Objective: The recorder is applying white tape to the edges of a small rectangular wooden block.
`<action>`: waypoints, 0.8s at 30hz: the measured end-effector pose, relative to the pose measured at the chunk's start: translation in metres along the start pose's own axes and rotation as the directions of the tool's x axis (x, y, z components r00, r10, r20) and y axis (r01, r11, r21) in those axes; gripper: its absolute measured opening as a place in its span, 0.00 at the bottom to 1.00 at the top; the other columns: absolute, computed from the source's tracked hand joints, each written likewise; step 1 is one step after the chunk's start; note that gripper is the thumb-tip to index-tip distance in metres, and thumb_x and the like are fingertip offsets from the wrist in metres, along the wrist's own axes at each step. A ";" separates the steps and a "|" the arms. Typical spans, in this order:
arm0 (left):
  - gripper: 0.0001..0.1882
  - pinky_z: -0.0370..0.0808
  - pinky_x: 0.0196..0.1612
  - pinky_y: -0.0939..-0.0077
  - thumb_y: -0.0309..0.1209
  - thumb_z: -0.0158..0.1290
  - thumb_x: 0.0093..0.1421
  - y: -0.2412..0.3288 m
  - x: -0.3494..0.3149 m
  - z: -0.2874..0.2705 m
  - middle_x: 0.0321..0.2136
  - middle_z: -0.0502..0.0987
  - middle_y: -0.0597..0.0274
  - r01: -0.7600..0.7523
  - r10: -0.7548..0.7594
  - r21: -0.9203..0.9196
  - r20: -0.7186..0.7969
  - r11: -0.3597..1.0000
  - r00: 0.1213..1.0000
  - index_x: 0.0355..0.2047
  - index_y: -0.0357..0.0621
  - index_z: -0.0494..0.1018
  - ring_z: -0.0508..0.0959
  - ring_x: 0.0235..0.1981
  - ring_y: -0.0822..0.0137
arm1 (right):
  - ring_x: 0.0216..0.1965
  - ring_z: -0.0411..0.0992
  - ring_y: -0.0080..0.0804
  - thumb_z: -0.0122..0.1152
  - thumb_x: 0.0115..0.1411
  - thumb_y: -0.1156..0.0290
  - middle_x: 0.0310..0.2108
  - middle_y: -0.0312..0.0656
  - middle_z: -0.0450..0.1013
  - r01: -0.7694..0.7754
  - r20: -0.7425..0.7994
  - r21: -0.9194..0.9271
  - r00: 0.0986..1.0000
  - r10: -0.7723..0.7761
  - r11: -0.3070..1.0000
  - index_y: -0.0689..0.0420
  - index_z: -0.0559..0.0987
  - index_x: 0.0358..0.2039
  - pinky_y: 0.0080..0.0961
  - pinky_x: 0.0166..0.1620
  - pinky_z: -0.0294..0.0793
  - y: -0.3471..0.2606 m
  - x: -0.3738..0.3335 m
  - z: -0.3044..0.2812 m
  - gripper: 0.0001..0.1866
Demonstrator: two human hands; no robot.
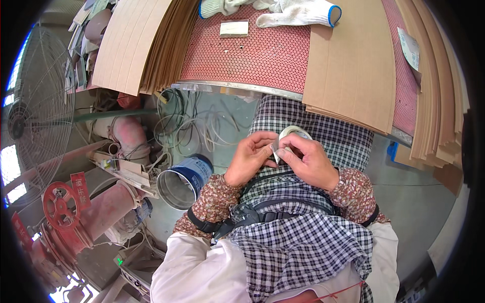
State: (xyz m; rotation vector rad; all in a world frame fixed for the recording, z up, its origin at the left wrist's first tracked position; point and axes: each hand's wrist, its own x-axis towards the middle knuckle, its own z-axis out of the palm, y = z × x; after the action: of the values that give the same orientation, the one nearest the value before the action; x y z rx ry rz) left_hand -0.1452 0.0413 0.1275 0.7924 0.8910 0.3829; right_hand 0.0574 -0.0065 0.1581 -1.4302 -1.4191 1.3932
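Red perforated matting covers the tabletop (242, 60), which stands in front of the seated person and reaches toward the upper edge of the view. On its left side leans a thick stack of brown cardboard sheets (126, 40), and on its right side lies a second cardboard pile (348, 65), which overhangs the near edge. At the far left stands a big wire-caged fan (45, 106). Black-and-white checked cloth (303, 247) covers the person's front and lap. Left of the person, below the fan, runs a dusty red pipe (108, 209), and between this pipe and the lap a blue metal bucket (189, 177) is tilted on the floor, its mouth toward the person. White gloves (298, 14) with blue cuffs lie on the matting. Over the lap, the left hand (251, 157) and the right hand (310, 160) come close together, and the fingers of both are closed in a pinch on a thin pale strip (276, 155). A pale roll (289, 130), like tape, is just behind the right fingers, partly hidden; one cannot tell if the palm holds it. Near the gloves lies a small pale block (234, 28).
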 end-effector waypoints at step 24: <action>0.19 0.84 0.41 0.75 0.30 0.45 0.74 -0.001 -0.013 0.013 0.44 0.80 0.52 0.009 0.023 0.162 -0.194 0.987 0.981 0.55 0.25 0.72 0.83 0.42 0.66 | 0.23 0.78 0.42 0.62 0.62 0.66 0.23 0.43 0.77 0.127 -0.053 -0.621 0.978 -0.202 0.774 0.57 0.74 0.42 0.36 0.26 0.75 0.003 -0.005 0.009 0.12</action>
State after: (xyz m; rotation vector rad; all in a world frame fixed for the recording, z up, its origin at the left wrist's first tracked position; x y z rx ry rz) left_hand -0.1423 0.0263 0.1387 0.9190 1.1147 0.4026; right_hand 0.0504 -0.0135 0.1544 -1.6876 -1.9765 0.7314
